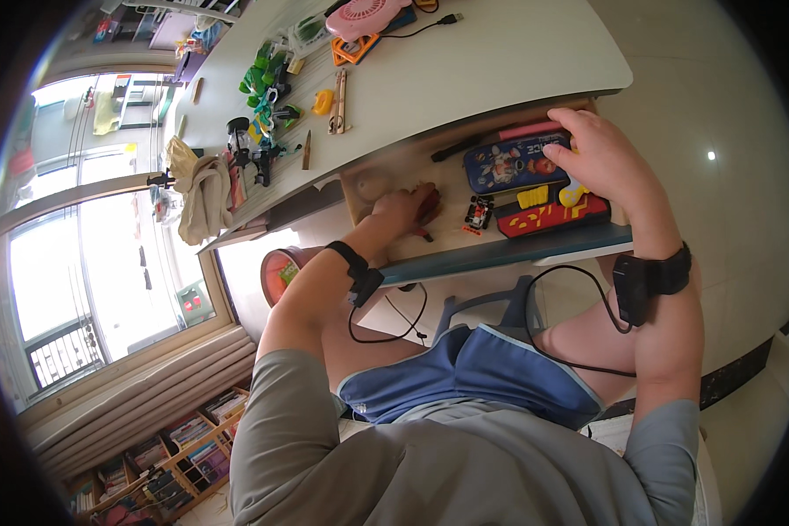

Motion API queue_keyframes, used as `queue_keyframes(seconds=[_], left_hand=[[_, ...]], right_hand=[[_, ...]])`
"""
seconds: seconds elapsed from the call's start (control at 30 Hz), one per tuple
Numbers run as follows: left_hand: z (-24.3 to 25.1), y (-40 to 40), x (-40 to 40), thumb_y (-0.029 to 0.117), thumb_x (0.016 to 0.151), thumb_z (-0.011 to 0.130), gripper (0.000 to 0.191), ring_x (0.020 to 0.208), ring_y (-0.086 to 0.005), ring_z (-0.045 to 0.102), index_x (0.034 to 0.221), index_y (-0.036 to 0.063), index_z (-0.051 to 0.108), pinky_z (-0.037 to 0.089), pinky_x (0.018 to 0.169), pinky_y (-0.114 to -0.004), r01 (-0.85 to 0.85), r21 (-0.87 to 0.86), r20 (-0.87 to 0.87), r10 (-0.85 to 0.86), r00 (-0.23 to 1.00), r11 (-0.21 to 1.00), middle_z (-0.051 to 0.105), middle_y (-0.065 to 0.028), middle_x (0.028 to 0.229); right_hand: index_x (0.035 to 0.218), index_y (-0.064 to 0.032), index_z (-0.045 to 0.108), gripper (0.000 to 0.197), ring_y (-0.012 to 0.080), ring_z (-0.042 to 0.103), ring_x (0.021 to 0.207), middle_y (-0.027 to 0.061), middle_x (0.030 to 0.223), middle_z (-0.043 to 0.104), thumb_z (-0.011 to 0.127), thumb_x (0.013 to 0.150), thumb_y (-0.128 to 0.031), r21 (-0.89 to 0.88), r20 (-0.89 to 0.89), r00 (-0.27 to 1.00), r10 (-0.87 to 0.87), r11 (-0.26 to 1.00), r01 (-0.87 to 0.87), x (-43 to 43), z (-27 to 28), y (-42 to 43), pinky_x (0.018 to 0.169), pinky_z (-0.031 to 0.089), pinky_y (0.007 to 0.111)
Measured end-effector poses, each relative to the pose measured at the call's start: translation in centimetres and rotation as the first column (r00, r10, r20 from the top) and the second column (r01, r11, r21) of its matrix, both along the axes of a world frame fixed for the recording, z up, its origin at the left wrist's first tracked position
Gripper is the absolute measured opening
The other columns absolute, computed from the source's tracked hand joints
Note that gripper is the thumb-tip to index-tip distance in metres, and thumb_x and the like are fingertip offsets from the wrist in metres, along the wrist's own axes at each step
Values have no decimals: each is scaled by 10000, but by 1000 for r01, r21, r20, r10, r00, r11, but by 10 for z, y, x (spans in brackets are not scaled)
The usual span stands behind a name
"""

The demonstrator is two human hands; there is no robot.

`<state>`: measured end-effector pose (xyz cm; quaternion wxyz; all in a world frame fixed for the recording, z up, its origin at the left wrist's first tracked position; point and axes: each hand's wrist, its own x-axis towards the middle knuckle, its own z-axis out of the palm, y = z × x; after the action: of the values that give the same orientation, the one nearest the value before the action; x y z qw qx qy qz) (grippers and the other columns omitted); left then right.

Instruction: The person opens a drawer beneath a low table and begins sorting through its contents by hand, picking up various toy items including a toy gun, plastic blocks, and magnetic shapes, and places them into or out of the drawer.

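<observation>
My left hand reaches down inside an open wooden drawer, its fingers on a dark red object that it partly hides. My right hand rests at the drawer's right end, fingers over the edge of a blue pencil case with an astronaut print. Below that case lie a small toy car, a yellow ridged piece, a yellow and white object and a red and black case. A pink and black stick-like item lies along the drawer's back.
On the white desktop above are a pink fan, a USB cable, green toy parts, a wooden clip-like piece and a cloth glove. A bin stands left of the drawer; cables hang from both wrist straps.
</observation>
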<state>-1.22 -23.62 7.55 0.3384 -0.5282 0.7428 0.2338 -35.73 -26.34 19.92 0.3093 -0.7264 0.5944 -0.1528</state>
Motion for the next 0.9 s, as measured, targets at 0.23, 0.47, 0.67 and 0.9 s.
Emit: queue_keyframes(seconds=[0.23, 0.47, 0.67, 0.9], left_hand=[[0, 10, 2, 580, 666, 753, 1026, 893, -359, 653, 1431, 128, 239, 524, 770, -416, 131, -56, 15, -131, 991, 990, 654, -202, 992], [-30, -7, 4, 371, 789, 711, 687, 823, -316, 668, 1249, -48, 420, 557, 678, -361, -752, 172, -229, 768, 598, 636, 659, -221, 950], [-67, 1, 12, 219, 916, 594, 351, 861, -288, 653, 1180, -1, 525, 559, 702, -367, -699, 689, -142, 910, -390, -192, 652, -175, 1024], [-36, -1, -28, 334, 956, 524, 305, 805, -230, 649, 1101, 86, 628, 538, 709, -377, -777, 628, -175, 963, -206, -52, 668, -99, 1066]], right_hand=[[1208, 0, 553, 435, 349, 578, 1077, 205, 1175, 600, 628, 853, -239, 11, -29, 999, 27, 1000, -27, 0, 1, -3, 927, 469, 389], [1226, 0, 542, 454, 345, 573, 1087, 206, 1183, 596, 630, 853, -243, -4, -30, 1000, 9, 1000, -9, -2, 0, 0, 929, 466, 388], [1229, 5, 531, 462, 339, 569, 1099, 205, 1187, 595, 626, 857, -251, -5, -42, 998, 41, 999, -42, 0, 3, -1, 937, 462, 383], [1260, 0, 506, 474, 340, 549, 1111, 196, 1212, 575, 621, 862, -230, 32, -61, 998, 35, 999, -34, -4, 4, -1, 937, 447, 385]])
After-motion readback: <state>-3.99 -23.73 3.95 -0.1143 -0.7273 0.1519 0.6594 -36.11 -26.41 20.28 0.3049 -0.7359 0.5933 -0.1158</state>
